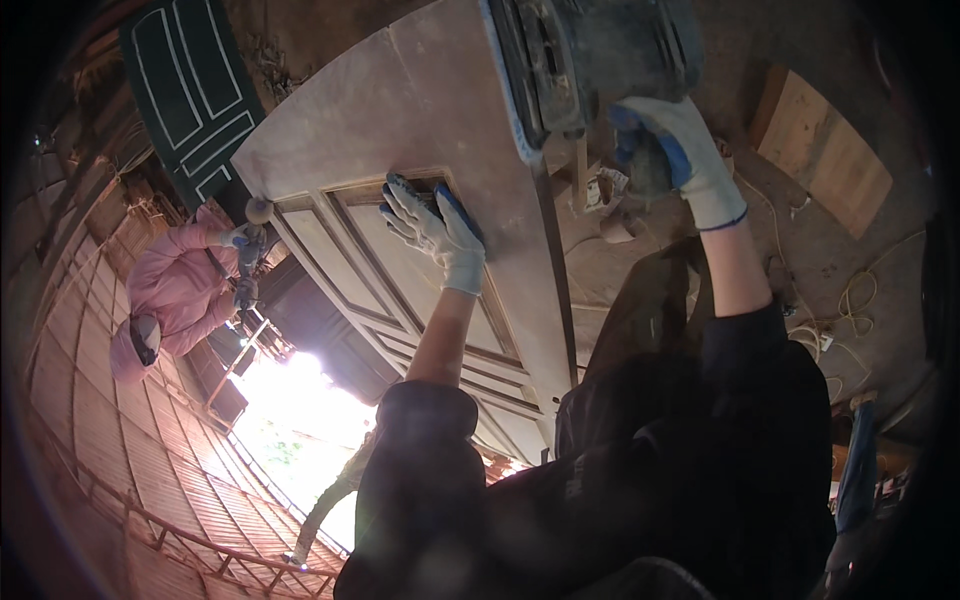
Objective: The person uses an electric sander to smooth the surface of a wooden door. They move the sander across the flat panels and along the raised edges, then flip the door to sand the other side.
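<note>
A wooden panel door (420,90) lies in front of me, its raised panels framed by grooved moulding. My left hand (435,232), in a white glove with blue palm coating, rests on a panel near its moulded corner, fingers stretched out. At the top, a dark power sander (625,50), seemingly a belt sander, sits over the door's right edge, with a blue-edged strip along its side. My right hand (685,155), gloved the same way, is wrapped round its rear handle, which is partly hidden by the fingers. The sander's underside is out of sight.
A co-worker in pink (180,285) at the left works with a hand-held power tool (250,250) close to the door. A dark green panel with pale lines (190,90) stands beyond. Right: a wooden board (825,150) and loose yellowish cord (855,300) on the floor.
</note>
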Motion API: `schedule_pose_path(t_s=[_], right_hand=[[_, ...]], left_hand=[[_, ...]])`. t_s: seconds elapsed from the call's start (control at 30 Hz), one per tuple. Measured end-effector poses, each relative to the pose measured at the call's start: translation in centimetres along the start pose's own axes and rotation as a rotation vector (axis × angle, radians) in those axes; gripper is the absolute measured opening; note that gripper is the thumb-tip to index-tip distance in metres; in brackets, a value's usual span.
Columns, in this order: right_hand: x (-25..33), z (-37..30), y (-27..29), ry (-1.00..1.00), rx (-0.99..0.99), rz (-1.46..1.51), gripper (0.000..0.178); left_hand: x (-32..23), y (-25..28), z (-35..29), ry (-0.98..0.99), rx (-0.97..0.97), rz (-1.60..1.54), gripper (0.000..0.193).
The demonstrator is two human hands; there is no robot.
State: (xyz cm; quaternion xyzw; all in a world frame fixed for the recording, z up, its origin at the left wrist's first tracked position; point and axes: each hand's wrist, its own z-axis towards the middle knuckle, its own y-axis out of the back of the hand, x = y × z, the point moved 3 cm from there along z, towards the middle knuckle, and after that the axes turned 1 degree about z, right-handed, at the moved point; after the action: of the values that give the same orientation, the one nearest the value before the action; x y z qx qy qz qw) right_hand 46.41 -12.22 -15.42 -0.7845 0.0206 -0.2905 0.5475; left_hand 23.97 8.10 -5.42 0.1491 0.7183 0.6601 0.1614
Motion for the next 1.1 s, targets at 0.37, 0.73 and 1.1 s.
schedule_pose_path(t_s=[0.37, 0.73, 1.1], right_hand=[[1.5, -5.2, -3.0, -0.430, -0.278, -0.165, 0.027], [3.7, -3.8, -2.0, -0.388, -0.286, -0.257, 0.023], [2.5, -0.8, -0.8, -0.479, -0.215, -0.130, 0.029]], left_hand=[[0.7, -0.3, 0.1, 0.005, -0.054, 0.053, 0.068], [0.6, 0.0, -0.2, -0.009, 0.000, 0.027, 0.072], [0.9, -0.3, 0.3, -0.020, -0.020, 0.045, 0.073]])
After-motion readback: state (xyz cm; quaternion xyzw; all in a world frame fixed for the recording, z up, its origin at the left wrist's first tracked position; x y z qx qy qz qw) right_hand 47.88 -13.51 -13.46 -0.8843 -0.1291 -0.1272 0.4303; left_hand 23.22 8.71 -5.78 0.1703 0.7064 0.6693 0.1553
